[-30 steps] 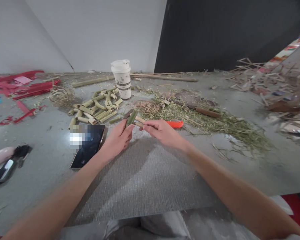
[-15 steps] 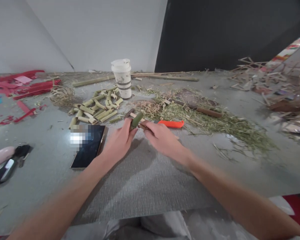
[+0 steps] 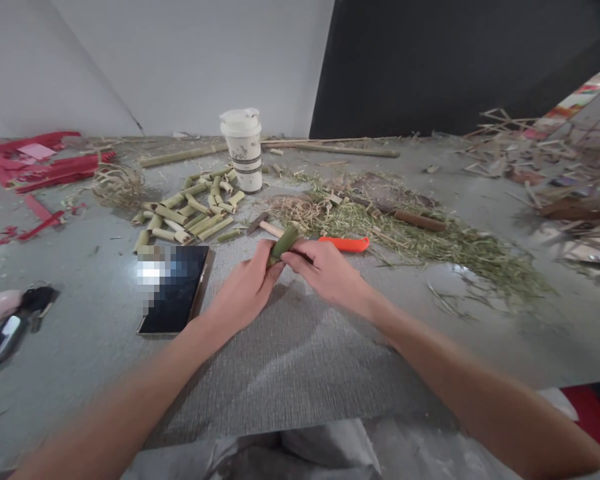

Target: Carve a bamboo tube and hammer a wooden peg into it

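A short green bamboo piece [image 3: 285, 244] sits tilted between my two hands, just above the table. My left hand [image 3: 247, 283] is closed around its lower end. The fingers of my right hand [image 3: 327, 273] are bent in and pinch the piece from the right; whether they hold anything else is hidden. Right behind the hands lies a hammer [image 3: 270, 229] with a dark head and pale wooden handle, partly covered by the bamboo. A tool with an orange handle [image 3: 347, 245] rests just beyond my right hand, its other end hidden.
Several cut bamboo pieces [image 3: 195, 213] are heaped back left, beside a lidded paper cup [image 3: 245, 150]. Green shavings [image 3: 460, 257] spread to the right. A phone [image 3: 177, 300] lies by my left forearm, keys [image 3: 37, 300] farther left. Red strips [image 3: 65, 173] and wood scraps [image 3: 505, 147] flank the table.
The bamboo piece is tilted more to the right, and my right fingers have moved onto it. More of the hammer shows behind the hands. The view has shifted slightly.
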`<action>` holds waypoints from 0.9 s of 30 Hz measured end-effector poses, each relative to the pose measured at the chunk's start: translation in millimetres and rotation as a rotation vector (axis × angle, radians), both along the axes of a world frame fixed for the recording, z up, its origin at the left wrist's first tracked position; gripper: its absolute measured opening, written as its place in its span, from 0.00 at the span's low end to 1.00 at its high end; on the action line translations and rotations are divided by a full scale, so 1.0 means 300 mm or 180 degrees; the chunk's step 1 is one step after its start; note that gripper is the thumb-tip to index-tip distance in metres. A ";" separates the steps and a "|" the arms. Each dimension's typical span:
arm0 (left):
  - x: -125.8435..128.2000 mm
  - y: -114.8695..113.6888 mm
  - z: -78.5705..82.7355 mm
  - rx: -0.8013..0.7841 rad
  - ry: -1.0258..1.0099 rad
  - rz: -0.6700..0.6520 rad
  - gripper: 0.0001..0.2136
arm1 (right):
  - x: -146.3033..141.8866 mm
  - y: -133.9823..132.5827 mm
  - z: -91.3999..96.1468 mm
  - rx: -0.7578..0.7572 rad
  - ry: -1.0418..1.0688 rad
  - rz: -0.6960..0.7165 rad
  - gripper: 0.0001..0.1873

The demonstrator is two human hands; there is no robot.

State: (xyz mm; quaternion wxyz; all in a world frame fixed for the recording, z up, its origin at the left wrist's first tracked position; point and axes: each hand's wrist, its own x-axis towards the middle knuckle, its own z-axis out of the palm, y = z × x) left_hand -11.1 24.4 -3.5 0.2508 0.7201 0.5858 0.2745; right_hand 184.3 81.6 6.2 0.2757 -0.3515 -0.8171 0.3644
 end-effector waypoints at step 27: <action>0.043 0.011 -0.006 0.0343 0.0512 0.0388 0.04 | -0.004 -0.011 0.020 -0.0062 0.0007 -0.0278 0.24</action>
